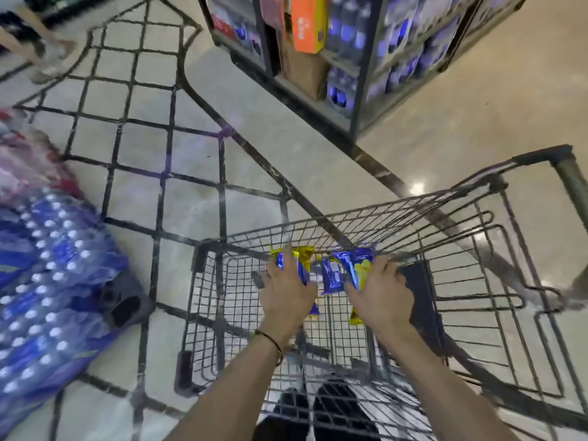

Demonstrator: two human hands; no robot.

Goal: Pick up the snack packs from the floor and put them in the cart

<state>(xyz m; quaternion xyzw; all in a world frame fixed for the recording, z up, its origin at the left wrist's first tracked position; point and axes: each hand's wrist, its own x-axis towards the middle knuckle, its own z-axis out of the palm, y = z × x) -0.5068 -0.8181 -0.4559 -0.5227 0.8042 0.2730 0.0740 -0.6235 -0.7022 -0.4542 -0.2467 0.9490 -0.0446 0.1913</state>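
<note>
Head view: shrink-wrapped bottle packs (47,281) lie at frame left, a stocked shelf (350,58) at top. Over the wire cart (445,281), lower centre, the left hand (288,294) and right hand (380,292) each clutch blue-and-yellow snack packs (353,268), a loose one between them. Open floor (477,106) lies upper right.

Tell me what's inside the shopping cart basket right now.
Both hands are inside the cart: the left hand and the right hand each grip blue and yellow snack packs. The mesh bottom looks otherwise bare; the arms hide part of it.
</note>
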